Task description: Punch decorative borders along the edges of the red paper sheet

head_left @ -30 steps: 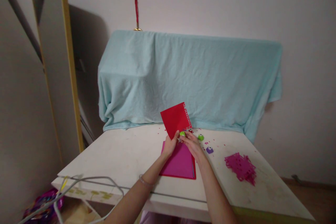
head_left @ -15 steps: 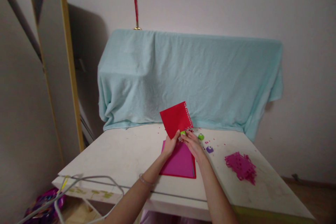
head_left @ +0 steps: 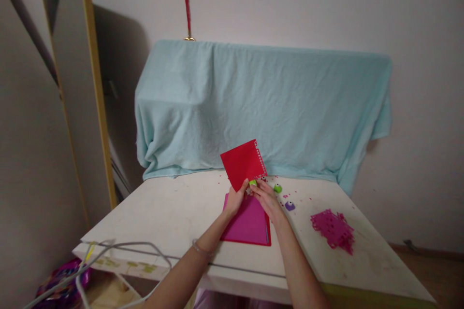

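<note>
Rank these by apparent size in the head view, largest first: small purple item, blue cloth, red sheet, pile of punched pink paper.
1. Blue cloth
2. Red sheet and pile of punched pink paper: too alike to rank
3. Small purple item

Dim and hazy; the mirror (head_left: 74, 91) shadows the wall (head_left: 290, 5) (softly).

We face a pale, dimly lit wall (head_left: 290, 5); a gold-framed mirror (head_left: 76, 91) stands left, light-blue cloth (head_left: 275, 111) drapes behind our white table (head_left: 174, 212), brownish floor (head_left: 445, 273) shows right.
</note>
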A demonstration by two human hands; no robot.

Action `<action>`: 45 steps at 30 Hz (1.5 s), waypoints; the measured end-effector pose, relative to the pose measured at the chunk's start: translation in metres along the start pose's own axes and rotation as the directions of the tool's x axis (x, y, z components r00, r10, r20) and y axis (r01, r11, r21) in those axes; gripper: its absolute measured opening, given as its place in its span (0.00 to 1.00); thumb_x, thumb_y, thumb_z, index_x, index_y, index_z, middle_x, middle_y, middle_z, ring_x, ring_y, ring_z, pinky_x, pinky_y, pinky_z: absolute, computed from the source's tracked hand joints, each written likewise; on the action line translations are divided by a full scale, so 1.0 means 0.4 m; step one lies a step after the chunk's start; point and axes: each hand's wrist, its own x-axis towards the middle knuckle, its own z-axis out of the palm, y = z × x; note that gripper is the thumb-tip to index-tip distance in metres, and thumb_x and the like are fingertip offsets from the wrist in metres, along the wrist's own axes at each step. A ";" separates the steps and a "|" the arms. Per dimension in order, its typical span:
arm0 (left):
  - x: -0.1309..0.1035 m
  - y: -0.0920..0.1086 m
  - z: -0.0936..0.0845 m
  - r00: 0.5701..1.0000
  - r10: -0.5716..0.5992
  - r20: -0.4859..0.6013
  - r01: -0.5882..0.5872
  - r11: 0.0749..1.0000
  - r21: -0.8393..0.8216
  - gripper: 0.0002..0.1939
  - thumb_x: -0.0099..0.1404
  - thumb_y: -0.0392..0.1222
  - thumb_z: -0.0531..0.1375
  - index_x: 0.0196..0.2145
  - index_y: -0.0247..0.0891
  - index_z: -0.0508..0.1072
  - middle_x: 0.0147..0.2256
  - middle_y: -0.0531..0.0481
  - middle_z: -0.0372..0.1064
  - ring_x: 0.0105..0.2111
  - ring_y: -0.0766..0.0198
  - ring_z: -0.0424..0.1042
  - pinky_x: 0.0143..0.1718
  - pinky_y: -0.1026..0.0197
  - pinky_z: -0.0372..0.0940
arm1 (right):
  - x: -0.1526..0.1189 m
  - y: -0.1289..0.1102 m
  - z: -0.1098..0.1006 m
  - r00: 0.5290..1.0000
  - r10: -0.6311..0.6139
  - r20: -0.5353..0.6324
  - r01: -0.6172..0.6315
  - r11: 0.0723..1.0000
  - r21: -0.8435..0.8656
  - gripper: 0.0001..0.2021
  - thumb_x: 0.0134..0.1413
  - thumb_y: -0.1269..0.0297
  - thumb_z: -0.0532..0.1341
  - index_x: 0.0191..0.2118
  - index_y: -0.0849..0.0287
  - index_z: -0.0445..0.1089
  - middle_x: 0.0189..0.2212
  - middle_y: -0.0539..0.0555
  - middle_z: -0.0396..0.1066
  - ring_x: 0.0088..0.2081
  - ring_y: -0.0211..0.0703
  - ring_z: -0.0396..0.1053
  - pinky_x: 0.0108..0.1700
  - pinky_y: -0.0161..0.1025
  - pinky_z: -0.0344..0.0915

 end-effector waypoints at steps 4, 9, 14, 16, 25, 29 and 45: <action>-0.002 0.004 -0.002 0.997 0.074 0.008 -0.074 0.997 0.018 0.24 0.58 0.58 0.57 0.39 0.33 0.71 0.34 0.43 0.72 0.32 0.61 0.70 0.34 0.61 0.64 | 0.003 0.000 -0.001 1.000 0.003 0.003 -0.003 1.000 -0.003 0.15 0.38 0.62 0.71 0.36 0.56 0.72 0.34 0.51 0.72 0.33 0.39 0.68 0.37 0.37 0.64; 0.000 -0.004 -0.006 0.996 0.076 0.036 -0.077 0.996 0.046 0.24 0.59 0.57 0.58 0.43 0.34 0.71 0.40 0.42 0.73 0.36 0.59 0.71 0.38 0.60 0.65 | 0.007 0.001 -0.005 1.000 -0.003 -0.019 0.002 1.000 -0.008 0.16 0.37 0.61 0.71 0.35 0.57 0.71 0.34 0.51 0.72 0.33 0.40 0.68 0.36 0.37 0.64; -0.001 -0.010 -0.005 0.997 0.066 0.043 -0.069 0.996 0.059 0.23 0.58 0.58 0.58 0.41 0.35 0.72 0.35 0.45 0.73 0.31 0.61 0.71 0.32 0.62 0.64 | 0.008 0.002 -0.009 1.000 -0.005 -0.016 0.005 1.000 0.004 0.14 0.38 0.61 0.71 0.34 0.57 0.71 0.33 0.51 0.72 0.32 0.39 0.68 0.36 0.37 0.64; -0.002 -0.012 -0.005 0.997 0.057 0.056 -0.061 0.995 0.076 0.23 0.58 0.59 0.57 0.39 0.35 0.72 0.32 0.46 0.73 0.28 0.62 0.69 0.28 0.63 0.62 | 0.007 0.002 -0.008 1.000 -0.008 -0.011 0.008 1.000 0.009 0.13 0.39 0.62 0.70 0.34 0.57 0.72 0.33 0.51 0.72 0.32 0.39 0.68 0.37 0.37 0.64; 0.004 -0.036 -0.009 0.978 0.045 0.202 -0.070 0.990 0.119 0.21 0.61 0.59 0.53 0.27 0.37 0.68 0.21 0.52 0.64 0.19 0.66 0.61 0.22 0.65 0.55 | 0.016 0.009 -0.010 0.998 -0.033 -0.055 0.031 0.999 -0.023 0.12 0.37 0.63 0.71 0.30 0.59 0.72 0.27 0.49 0.72 0.28 0.37 0.66 0.33 0.37 0.63; 0.015 -0.048 -0.012 0.979 0.024 0.205 -0.056 0.987 0.150 0.22 0.61 0.59 0.52 0.25 0.37 0.67 0.19 0.53 0.62 0.19 0.66 0.61 0.22 0.65 0.55 | 0.026 0.024 -0.015 0.988 -0.092 -0.126 0.077 0.990 -0.119 0.14 0.34 0.61 0.72 0.30 0.60 0.72 0.25 0.50 0.72 0.26 0.38 0.66 0.31 0.37 0.63; 0.039 -0.090 -0.017 0.971 0.005 0.239 -0.058 0.975 0.213 0.24 0.63 0.60 0.50 0.26 0.35 0.67 0.18 0.52 0.63 0.18 0.67 0.61 0.21 0.65 0.55 | 0.030 0.018 -0.010 0.980 -0.118 -0.160 0.088 0.979 -0.184 0.20 0.31 0.59 0.72 0.35 0.60 0.73 0.34 0.54 0.76 0.34 0.44 0.72 0.38 0.39 0.68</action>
